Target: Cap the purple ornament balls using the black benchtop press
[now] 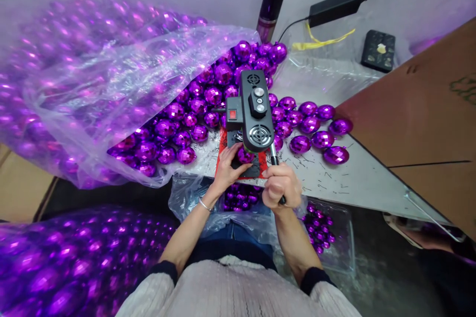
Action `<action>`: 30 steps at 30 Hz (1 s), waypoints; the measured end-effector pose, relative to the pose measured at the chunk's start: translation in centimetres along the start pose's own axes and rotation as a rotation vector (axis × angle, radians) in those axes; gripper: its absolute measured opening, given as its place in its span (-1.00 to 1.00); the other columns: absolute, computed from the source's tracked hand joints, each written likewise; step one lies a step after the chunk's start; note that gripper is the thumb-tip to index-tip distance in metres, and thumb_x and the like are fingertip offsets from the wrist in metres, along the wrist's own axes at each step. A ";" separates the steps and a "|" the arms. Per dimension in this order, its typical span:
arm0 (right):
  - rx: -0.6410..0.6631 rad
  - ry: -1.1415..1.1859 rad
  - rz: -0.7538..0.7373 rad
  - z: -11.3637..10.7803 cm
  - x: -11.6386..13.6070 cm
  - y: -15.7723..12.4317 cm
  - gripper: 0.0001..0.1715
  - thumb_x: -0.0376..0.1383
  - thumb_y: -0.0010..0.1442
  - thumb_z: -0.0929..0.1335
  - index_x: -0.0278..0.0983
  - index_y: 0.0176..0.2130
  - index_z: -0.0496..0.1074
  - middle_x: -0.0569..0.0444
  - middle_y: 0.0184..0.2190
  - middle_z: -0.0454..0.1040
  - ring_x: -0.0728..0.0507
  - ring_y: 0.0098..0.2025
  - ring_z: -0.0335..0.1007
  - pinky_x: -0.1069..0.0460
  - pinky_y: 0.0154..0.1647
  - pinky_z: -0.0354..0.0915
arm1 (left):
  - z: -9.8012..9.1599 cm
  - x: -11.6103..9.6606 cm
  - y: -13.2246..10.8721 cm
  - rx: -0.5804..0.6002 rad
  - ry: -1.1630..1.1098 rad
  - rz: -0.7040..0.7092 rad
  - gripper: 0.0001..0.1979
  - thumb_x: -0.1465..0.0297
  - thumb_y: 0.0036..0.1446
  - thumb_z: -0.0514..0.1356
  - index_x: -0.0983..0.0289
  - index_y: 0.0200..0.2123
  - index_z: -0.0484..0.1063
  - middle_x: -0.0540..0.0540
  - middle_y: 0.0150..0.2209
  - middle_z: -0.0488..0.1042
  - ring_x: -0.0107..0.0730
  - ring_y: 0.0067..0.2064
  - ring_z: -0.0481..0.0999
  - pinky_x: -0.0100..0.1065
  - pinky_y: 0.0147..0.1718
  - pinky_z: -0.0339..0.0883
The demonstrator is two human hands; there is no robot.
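My left hand (pixel 227 167) has its fingers closed around a shiny purple bauble (pixel 245 155) beneath the head of a black press machine (pixel 258 124). The fist of my right hand (pixel 283 187) is wrapped round the black-gripped metal lever (pixel 274 154) on the machine's right side. On the machine are a red switch, round vents and metal knobs. Its base stands on a red mat (pixel 221 144). Loose faceted purple baubles (pixel 311 125) lie to the right of the machine, and many more (pixel 182 137) spill from a clear plastic bag (pixel 141 72) at the left.
A spray can (pixel 269 12), power adapter (pixel 336 7), yellow ribbon (pixel 323 43) and black box (pixel 378 50) are at the back. Cardboard (pixel 420 124) stands at right. More baubles fill a bag (pixel 82 262) at lower left and a clear bin (pixel 347 242) below the table (pixel 353 185).
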State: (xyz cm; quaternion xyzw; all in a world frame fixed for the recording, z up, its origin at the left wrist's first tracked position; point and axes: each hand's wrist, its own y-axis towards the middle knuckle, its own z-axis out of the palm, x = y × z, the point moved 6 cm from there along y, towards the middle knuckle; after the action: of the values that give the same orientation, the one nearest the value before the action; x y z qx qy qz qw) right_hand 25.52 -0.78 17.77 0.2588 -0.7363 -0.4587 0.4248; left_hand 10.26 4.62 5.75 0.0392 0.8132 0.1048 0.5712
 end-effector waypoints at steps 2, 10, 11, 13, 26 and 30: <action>-0.034 0.020 -0.016 0.2 -0.2 -0.6 -0.65 -0.26 0.45 0.18 -0.19 -0.40 0.27 0.15 -0.48 0.44 -0.01 -0.51 0.37 -0.01 -0.43 0.30 | 0.0 0.1 0.0 -0.003 -0.012 -0.009 -0.33 -0.02 0.00 0.43 0.16 0.12 0.51 0.20 0.15 0.56 0.03 0.23 0.48 0.05 0.33 0.15; -0.123 0.059 -0.021 0.8 -0.8 -2.0 -0.61 -0.26 0.45 0.16 -0.19 -0.42 0.28 0.15 -0.51 0.42 -0.04 -0.53 0.40 -0.03 -0.47 0.32 | 0.1 0.4 -0.1 -0.024 -0.053 -0.033 -0.33 -0.03 -0.04 0.45 0.15 0.09 0.53 0.18 0.13 0.57 0.05 0.23 0.48 0.07 0.35 0.13; -0.129 0.064 -0.016 0.8 -0.9 -2.1 -0.61 -0.26 0.45 0.15 -0.19 -0.42 0.28 0.15 -0.51 0.42 -0.04 -0.53 0.40 -0.03 -0.48 0.32 | 0.1 0.4 -0.1 -0.024 -0.050 -0.027 -0.33 -0.02 -0.04 0.45 0.15 0.09 0.53 0.19 0.13 0.57 0.04 0.22 0.48 0.07 0.35 0.13; -0.130 0.077 -0.011 1.0 -1.0 -2.4 -0.62 -0.26 0.45 0.15 -0.18 -0.42 0.27 0.16 -0.50 0.40 -0.04 -0.53 0.41 -0.01 -0.51 0.33 | 0.2 0.5 -0.1 -0.023 -0.042 -0.012 -0.34 -0.01 -0.03 0.45 0.15 0.10 0.52 0.19 0.13 0.57 0.03 0.22 0.49 0.07 0.34 0.15; -0.079 0.064 -0.064 1.0 -1.3 -2.8 -0.63 -0.28 0.44 0.15 -0.20 -0.43 0.26 0.14 -0.48 0.40 -0.04 -0.47 0.46 0.00 -0.45 0.38 | 0.2 0.4 0.2 -0.023 -0.077 -0.017 -0.34 0.03 -0.05 0.48 0.14 0.10 0.52 0.19 0.13 0.56 0.04 0.22 0.48 0.08 0.34 0.16; -0.076 0.011 0.065 0.1 0.0 0.2 -0.66 -0.34 0.39 0.22 -0.20 -0.46 0.25 0.14 -0.50 0.40 -0.03 -0.48 0.38 0.01 -0.45 0.28 | 0.3 0.0 0.0 -0.022 -0.060 0.025 -0.34 0.04 0.00 0.46 0.14 0.14 0.49 0.22 0.16 0.55 0.04 0.24 0.48 0.11 0.34 0.16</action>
State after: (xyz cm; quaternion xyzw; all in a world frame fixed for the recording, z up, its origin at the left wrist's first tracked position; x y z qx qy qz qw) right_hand 25.47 -0.65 17.98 0.2211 -0.7238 -0.4710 0.4532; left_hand 10.51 4.71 5.63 0.0463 0.7939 0.1198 0.5944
